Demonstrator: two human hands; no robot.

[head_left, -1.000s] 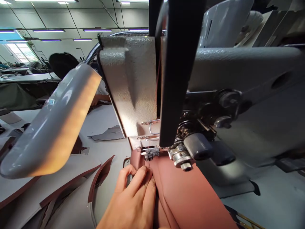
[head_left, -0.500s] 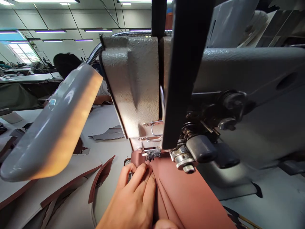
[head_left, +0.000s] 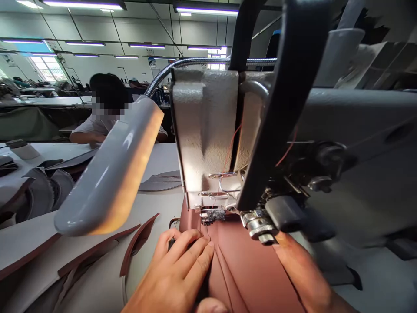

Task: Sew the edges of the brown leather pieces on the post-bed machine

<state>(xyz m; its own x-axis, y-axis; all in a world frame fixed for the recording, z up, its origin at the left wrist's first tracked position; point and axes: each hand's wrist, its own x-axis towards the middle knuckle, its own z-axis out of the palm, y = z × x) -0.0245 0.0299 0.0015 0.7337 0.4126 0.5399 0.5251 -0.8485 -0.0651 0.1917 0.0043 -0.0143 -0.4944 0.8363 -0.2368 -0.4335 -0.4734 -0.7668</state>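
My left hand [head_left: 179,269] lies palm down at the left edge of a reddish-brown leather-like piece [head_left: 254,265], fingers stretched forward and resting on it just short of the presser foot [head_left: 211,215]. A fold or seam runs through the piece beside my index finger. The piece passes under the head of a grey sewing machine [head_left: 205,126], and a red thread hangs down its front. My right hand [head_left: 299,265] reaches along the piece's right side; its fingers are hidden behind the machine's tension knobs.
A lit lamp [head_left: 114,174] on a bendy metal neck hangs left of the machine head. Cut grey pieces with brown edges [head_left: 94,256] cover the table at left. A grey strip [head_left: 159,181] lies behind. Another person [head_left: 107,100] sits across the table.
My right hand has come into view at the right of the piece. My left fingers have drawn back slightly from the presser foot and straightened. The view has tilted up and shifted left.
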